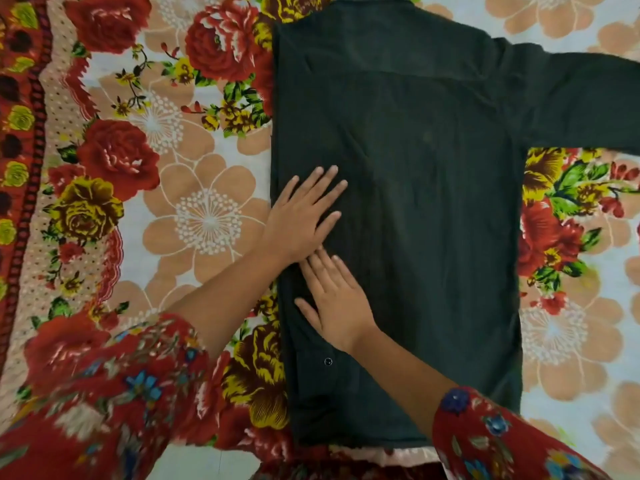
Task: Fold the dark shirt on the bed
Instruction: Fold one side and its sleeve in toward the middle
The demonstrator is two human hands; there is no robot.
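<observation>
The dark shirt [433, 220] is laid flat on the bed [194, 216], on a flowered sheet, directly in front of the person. Its long axis runs away from the person: the collar [370, 0] is pointed to the far edge of the view and the hem [363, 441] is nearest to the body. The side toward the person's left appears to be folded in already, since that edge is straight and a cuff button [327, 361] is seen lying on the body of the garment. The other sleeve [581, 98] is spread out sideways to the right, across the long axis. The left hand [299, 220] is laid on the folded strip about halfway along, and the right hand [341, 303] is laid just below it, its fingertips touching the heel of the left hand. On both hands the fingers are held straight and a little spread, pressed flat on the cloth; nothing is gripped. The step in hand is judged to be the smoothing of the first side fold. For the next move, it is judged that the outstretched sleeve must be taken up and brought over with the right side of the shirt, before the hem is folded up toward the collar.
</observation>
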